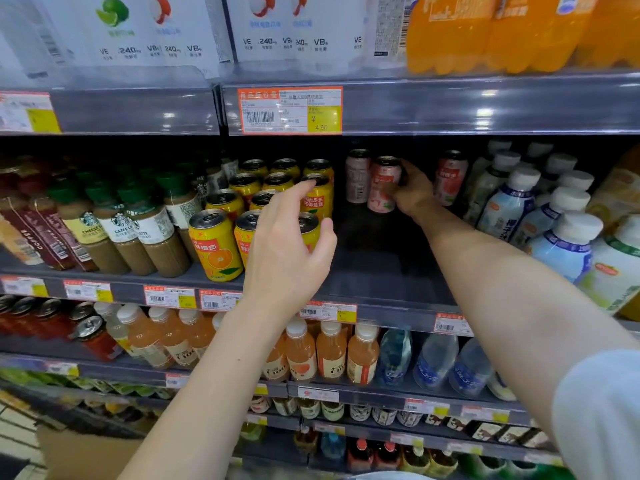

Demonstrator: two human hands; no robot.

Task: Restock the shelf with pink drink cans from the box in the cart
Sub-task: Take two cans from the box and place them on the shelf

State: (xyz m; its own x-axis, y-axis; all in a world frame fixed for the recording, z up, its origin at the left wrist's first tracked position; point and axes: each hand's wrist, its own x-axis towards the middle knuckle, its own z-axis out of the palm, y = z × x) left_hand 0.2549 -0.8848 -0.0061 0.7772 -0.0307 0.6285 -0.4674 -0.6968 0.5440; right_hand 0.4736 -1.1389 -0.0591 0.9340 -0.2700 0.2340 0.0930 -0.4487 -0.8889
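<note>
while a pink can [381, 188] is gripped by the right hand [414, 194] on the dark shelf [381, 271], the left hand [287, 251] is held spread, empty; above the grip, a price tag [291, 110] is marked 4.90.

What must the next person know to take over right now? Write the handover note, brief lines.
Left hand: open, holds nothing, raised in front of the yellow cans.
Right hand: fingers curled round the front pink can, upright, deep on the middle shelf.
Done: a second pink can stands just behind and left of it; a third pink can stands apart to the right, beside the white-capped bottles.
Left: the bay in front of these cans is bare and needs filling. Box and cart are not clearly in view.
</note>
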